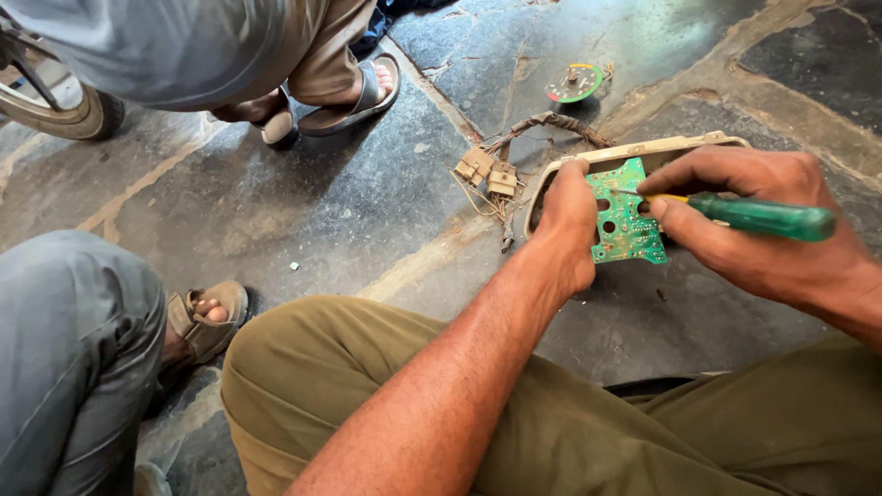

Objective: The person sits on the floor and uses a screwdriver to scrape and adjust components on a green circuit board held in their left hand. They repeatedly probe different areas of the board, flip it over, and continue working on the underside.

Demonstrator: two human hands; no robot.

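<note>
Fingers of the right hand (pixel 753 225) pinch a green screwdriver (pixel 758 217) over the circuit board (pixel 625 220), left hand (pixel 565 230) gripping its edge.

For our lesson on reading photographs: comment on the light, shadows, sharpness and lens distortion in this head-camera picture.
Head view: bright daylight falls on the grey stone floor, with soft shadows beside the tan wire connectors; the green circuit board and both hands, left and right, are sharp; the green-handled screwdriver shows a slight sheen; the olive trouser knee looms large from the wide lens.
</note>
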